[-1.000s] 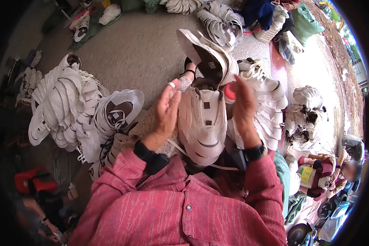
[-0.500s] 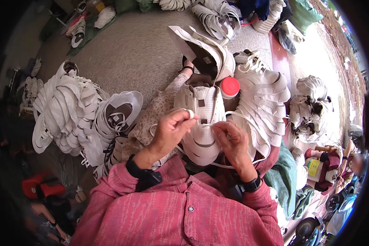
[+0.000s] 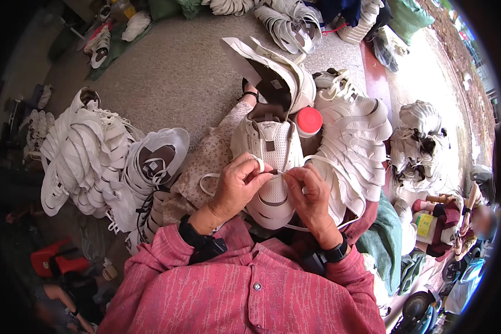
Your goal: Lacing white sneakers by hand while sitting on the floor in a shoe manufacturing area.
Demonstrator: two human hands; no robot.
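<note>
- Left hand (image 3: pixel 236 186) closed, thumb and fingers pinched on a white lace (image 3: pixel 260 163) at the near middle of the white shoe upper (image 3: pixel 268 161).
- Right hand (image 3: pixel 312 195) closed likewise, fingertips pinched on the dark lace tip just beside the left hand's thumb, almost touching it.
- White shoe upper propped on the lap, toe end toward the body, tongue end pointing away toward the concrete floor (image 3: pixel 189 83).
- Loose lengths of lace looped out from both sides of the upper, one curl to the left over the floral cloth (image 3: pixel 211 161) on the knee, another trailing right under the wrist.
- Red round cap (image 3: pixel 309 121) just beside the upper's far right edge.
- Heap of white uppers (image 3: pixel 362 139) stacked right of the lap, touching the worked piece.
- Second heap of white uppers (image 3: pixel 89 161) spread on the floor to the left, well apart from the hands.
- Dark wristbands on both wrists, pink sleeves (image 3: pixel 250 289) below them.
- More white uppers piled along the floor's far edge (image 3: pixel 284 19).
</note>
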